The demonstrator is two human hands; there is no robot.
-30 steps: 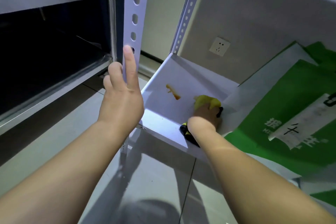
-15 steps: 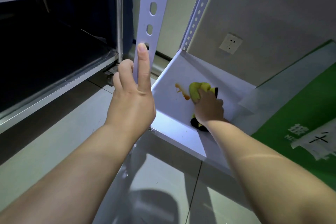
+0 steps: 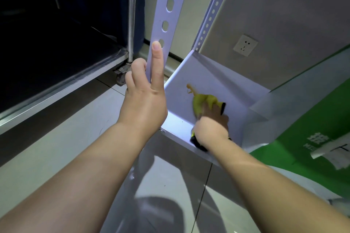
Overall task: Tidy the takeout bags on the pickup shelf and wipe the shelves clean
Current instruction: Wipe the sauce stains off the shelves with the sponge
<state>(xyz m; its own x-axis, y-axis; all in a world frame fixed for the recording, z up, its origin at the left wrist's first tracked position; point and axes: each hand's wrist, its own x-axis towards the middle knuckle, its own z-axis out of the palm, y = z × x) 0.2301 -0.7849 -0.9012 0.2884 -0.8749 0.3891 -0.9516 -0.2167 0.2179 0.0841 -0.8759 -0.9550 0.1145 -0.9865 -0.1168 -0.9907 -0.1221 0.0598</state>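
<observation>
Head view: the right hand (image 3: 212, 125) is gripping a bunched yellow cloth (image 3: 203, 101) and pressing it onto the white shelf (image 3: 217, 79). The cloth's far edge is meeting the orange smear (image 3: 190, 88) just beyond the fingertips. The left hand (image 3: 145, 100) is clasping the slotted upright (image 3: 166, 15), with its index finger lying straight along it.

A hurried pass could be spreading the smear instead of lifting it, or dragging it toward the green takeout bag (image 3: 303, 119) crowding the right hand's outer side.

Motion blur is hiding the right fingers. The bag is running off frame and its print is unreadable. The left thumb is out of sight.
</observation>
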